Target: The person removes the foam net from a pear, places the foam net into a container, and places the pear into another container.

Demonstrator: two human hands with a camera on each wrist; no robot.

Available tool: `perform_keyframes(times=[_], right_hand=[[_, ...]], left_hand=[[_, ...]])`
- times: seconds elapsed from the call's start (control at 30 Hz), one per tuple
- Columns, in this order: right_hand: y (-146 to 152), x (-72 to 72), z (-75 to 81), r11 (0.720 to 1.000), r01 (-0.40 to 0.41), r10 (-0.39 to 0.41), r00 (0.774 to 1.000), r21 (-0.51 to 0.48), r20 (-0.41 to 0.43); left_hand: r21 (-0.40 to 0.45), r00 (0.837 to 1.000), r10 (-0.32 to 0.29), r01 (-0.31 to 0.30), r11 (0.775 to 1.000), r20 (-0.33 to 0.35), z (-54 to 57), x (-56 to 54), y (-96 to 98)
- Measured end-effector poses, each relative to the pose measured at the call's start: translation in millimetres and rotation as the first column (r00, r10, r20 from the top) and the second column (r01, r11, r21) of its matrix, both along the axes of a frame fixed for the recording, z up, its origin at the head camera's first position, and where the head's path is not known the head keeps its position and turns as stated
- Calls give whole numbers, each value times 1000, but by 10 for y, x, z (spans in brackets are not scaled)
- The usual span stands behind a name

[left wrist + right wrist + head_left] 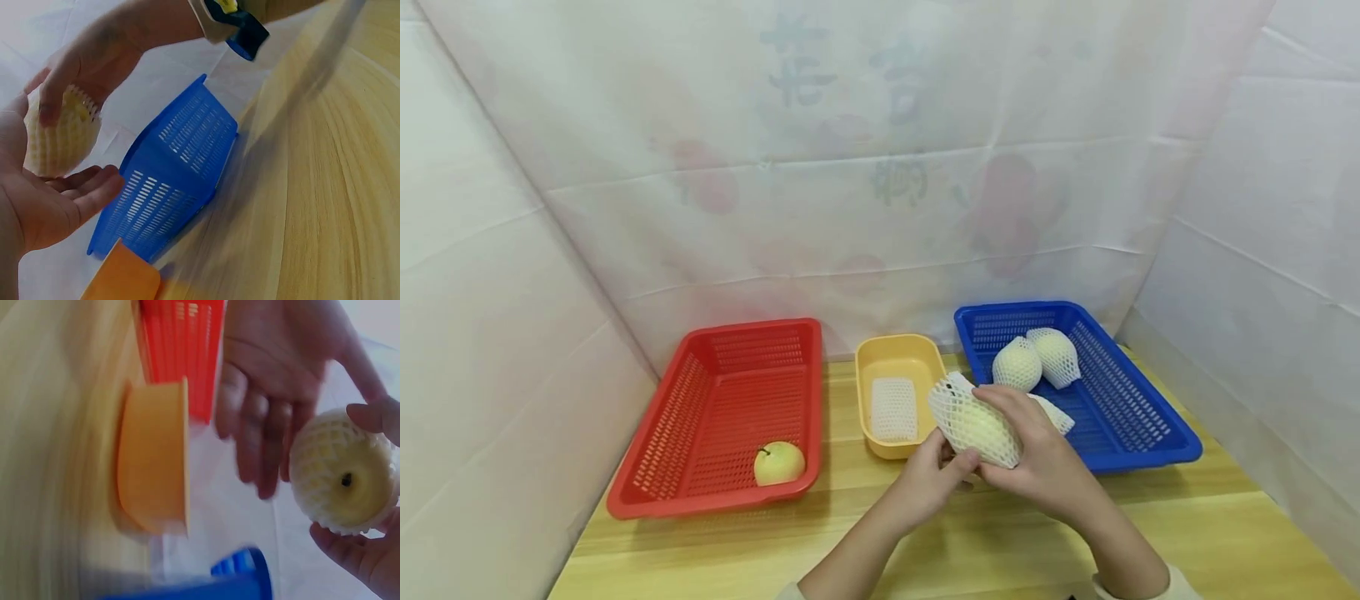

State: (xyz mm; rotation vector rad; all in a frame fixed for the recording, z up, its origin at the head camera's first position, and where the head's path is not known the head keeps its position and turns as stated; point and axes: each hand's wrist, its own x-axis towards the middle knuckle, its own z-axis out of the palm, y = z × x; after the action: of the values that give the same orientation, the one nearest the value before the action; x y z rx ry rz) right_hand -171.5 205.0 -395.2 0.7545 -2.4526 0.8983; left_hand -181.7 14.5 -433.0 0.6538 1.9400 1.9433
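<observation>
A pale yellow pear in a white foam net is held up in front of the blue basket. My right hand grips it, the fingers over its top and side. In the right wrist view the dark stem end of the netted pear shows at the net's opening. Beside and under the fruit is my left hand, its fingers fairly straight in the left wrist view and near or touching the net. Two netted pears sit in the blue basket; another white net there is partly hidden behind my right hand.
To the left stands a red basket with one bare pear in its near corner. Between the baskets is a small yellow-orange tub with a flat white foam net. White cloth encloses the wooden table.
</observation>
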Motion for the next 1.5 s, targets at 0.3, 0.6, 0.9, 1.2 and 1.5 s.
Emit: perform_keyframes(times=[0.3, 0.6, 0.9, 1.2, 1.5], right_hand=[[-354, -80, -151, 999, -36, 35, 993, -3, -109], [-606, -90, -283, 999, -36, 40, 992, 37, -122], [-599, -78, -280, 991, -124, 129, 988, -59, 89], [-498, -126, -316, 970, -107, 176, 928, -218, 328], [-435, -197, -437, 941, -155, 296, 808, -301, 510]], left_hand=[[293, 994, 7, -39, 955, 108, -17, 16, -170], [281, 986, 80, -119, 952, 149, -167, 1, -368], [205, 980, 126, -157, 966, 156, -246, -76, -580], [127, 988, 115, -128, 984, 103, -260, -89, -663], [-27, 993, 114, -114, 993, 26, -282, -76, -703]])
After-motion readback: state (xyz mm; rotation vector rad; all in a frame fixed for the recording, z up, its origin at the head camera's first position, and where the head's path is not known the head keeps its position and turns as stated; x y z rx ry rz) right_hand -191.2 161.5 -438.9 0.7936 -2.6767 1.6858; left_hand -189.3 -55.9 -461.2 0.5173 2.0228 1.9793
